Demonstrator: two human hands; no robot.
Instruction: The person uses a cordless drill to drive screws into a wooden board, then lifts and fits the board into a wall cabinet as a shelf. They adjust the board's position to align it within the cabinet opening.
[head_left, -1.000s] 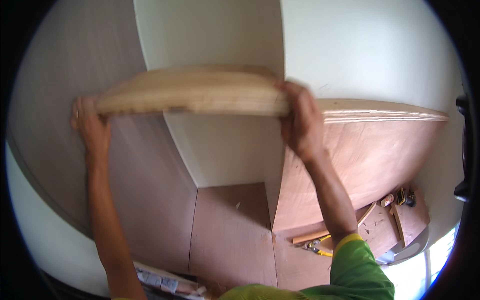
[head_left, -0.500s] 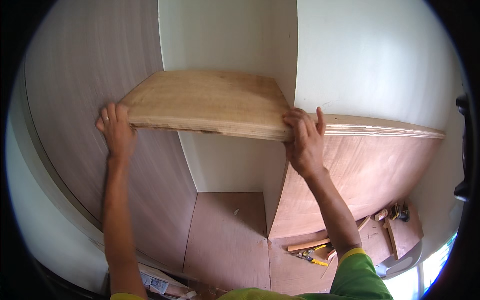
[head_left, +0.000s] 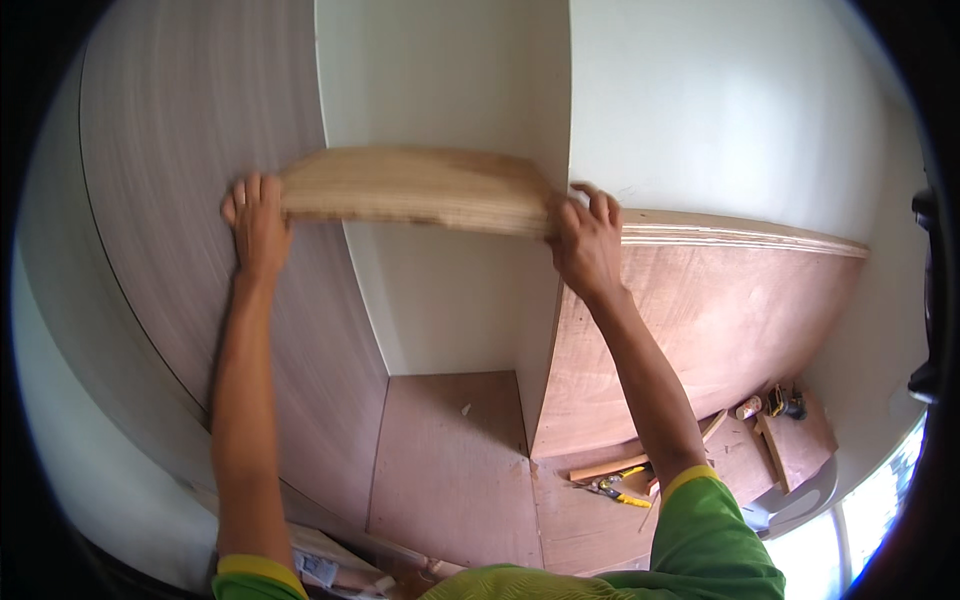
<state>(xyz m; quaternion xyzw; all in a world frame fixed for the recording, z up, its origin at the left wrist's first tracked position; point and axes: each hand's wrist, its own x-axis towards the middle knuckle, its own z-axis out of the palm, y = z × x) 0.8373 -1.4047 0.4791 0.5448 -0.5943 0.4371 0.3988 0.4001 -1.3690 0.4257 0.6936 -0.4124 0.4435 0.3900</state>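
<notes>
A thick plywood board point(head_left: 420, 185), slightly blurred, lies across the white recess point(head_left: 440, 300) like a shelf. My left hand point(head_left: 262, 230) is closed on its near left corner, against the grey wood-grain panel point(head_left: 190, 200). At the near right corner my right hand point(head_left: 588, 245) grips the board's edge, beside the end of a plywood-topped partition. Both thumbs and part of the fingers are hidden behind the board or the hands.
To the right runs a low plywood partition point(head_left: 690, 340) with a layered top edge point(head_left: 740, 235). On the plywood base lie yellow-handled pliers point(head_left: 615, 490) and wood strips point(head_left: 610, 467). Farther right sit a power tool point(head_left: 787, 402) and a small roll point(head_left: 749, 407).
The board has moved farther into the recess and tipped, so less of its top face shows. Both hands have moved with it, still holding its near corners. The view has shifted slightly.
</notes>
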